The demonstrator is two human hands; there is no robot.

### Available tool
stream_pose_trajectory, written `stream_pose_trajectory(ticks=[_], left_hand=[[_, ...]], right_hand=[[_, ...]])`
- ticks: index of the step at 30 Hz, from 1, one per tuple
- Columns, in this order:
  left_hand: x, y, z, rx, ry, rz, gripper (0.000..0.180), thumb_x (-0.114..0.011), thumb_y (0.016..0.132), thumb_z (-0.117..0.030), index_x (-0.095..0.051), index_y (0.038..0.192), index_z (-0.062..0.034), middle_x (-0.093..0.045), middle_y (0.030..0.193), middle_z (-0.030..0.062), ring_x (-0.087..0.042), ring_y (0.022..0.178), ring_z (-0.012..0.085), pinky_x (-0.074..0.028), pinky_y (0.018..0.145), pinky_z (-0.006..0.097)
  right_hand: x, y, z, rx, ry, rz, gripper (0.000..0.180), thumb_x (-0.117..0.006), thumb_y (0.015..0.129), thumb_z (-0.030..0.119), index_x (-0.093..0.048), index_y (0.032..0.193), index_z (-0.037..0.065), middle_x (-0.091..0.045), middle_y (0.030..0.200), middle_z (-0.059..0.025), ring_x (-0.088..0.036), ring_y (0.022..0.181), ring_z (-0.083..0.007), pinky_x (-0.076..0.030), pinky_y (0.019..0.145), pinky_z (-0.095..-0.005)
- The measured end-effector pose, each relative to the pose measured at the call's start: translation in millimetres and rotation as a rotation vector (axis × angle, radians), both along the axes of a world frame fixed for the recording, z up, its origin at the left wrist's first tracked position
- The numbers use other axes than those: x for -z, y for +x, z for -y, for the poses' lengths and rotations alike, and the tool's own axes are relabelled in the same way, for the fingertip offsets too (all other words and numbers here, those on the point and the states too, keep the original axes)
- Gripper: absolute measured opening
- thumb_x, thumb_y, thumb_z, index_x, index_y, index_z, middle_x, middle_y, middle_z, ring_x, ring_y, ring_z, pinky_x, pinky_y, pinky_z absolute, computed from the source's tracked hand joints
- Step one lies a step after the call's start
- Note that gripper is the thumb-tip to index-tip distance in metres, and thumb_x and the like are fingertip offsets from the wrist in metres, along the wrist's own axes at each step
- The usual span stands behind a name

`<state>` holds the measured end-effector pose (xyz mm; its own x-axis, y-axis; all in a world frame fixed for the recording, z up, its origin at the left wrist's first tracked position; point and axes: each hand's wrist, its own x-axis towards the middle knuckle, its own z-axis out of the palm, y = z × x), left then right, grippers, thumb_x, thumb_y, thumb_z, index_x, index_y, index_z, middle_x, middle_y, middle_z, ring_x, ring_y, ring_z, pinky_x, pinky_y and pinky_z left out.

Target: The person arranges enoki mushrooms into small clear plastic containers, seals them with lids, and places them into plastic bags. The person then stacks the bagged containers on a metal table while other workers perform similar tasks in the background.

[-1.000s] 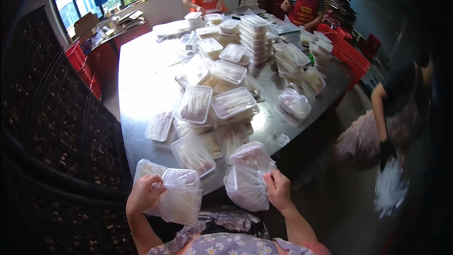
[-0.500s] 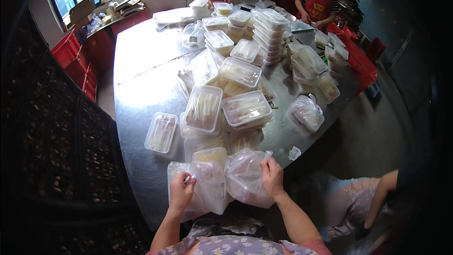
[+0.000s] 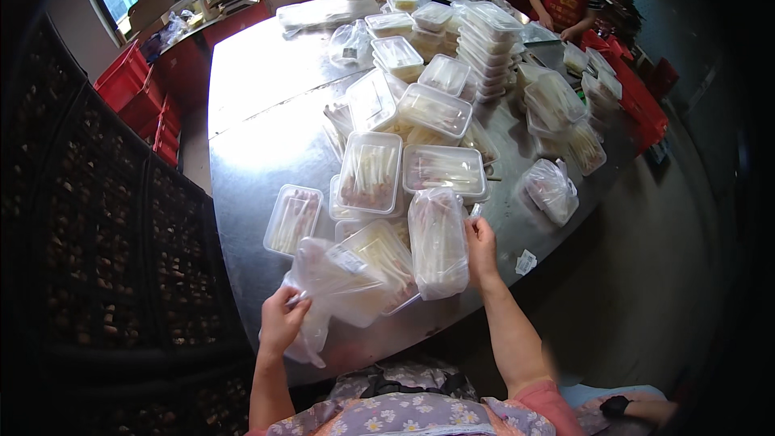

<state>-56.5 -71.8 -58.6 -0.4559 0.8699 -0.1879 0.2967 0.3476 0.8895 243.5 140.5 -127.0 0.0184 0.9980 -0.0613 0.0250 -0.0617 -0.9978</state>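
Observation:
My left hand (image 3: 282, 321) pinches the edge of a clear plastic bag (image 3: 319, 287). The bag spreads to the right over a lidded clear container of pale stalks (image 3: 378, 262); I cannot tell how much of the container is inside it. My right hand (image 3: 482, 252) is closed on the gathered end of a second plastic bag (image 3: 438, 254), wrapped tightly around pale stalks with pinkish ends. This wrapped bundle stands tilted against the stacked containers. One more lidded container (image 3: 293, 220) lies flat just beyond my left hand.
Lidded containers (image 3: 370, 171) are piled on the metal table (image 3: 266, 137). A tied bag (image 3: 551, 192) and a small paper label (image 3: 525, 262) lie at right. Dark crates (image 3: 105, 258) stand at left. Two people in red aprons (image 3: 565, 0) are across the table; another person's arm (image 3: 646, 410) is at lower right.
Both bags have moved apart and risen from the table's near edge. The right one is now stretched tight around its contents; the left one is pulled out flat. The person at lower right has shifted lower.

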Motion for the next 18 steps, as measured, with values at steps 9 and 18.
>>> stream_pose_trajectory(ticks=[9,18], left_hand=[[36,-5,15,-0.258,0.035,-0.079,0.024,-0.068,0.084,-0.009,-0.053,0.100,-0.0001,-0.058,0.073,0.0037,-0.053,0.064,0.0077,-0.042,0.055,0.024],[56,29,43,-0.100,0.021,-0.272,0.102,-0.065,0.075,0.005,-0.003,0.152,-0.0200,-0.064,0.101,0.0195,-0.063,0.068,0.0238,-0.052,0.065,0.036]], right_hand=[[-5,-2,3,0.054,-0.102,-0.140,0.035,-0.061,0.091,0.013,-0.045,0.120,0.005,-0.060,0.076,-0.0014,-0.051,0.063,-0.0063,-0.042,0.055,-0.0210],[-92,-40,23,-0.209,-0.006,-0.191,0.019,-0.059,0.093,0.012,-0.057,0.111,0.006,-0.054,0.079,0.0020,-0.048,0.065,-0.0041,-0.041,0.057,-0.0194]])
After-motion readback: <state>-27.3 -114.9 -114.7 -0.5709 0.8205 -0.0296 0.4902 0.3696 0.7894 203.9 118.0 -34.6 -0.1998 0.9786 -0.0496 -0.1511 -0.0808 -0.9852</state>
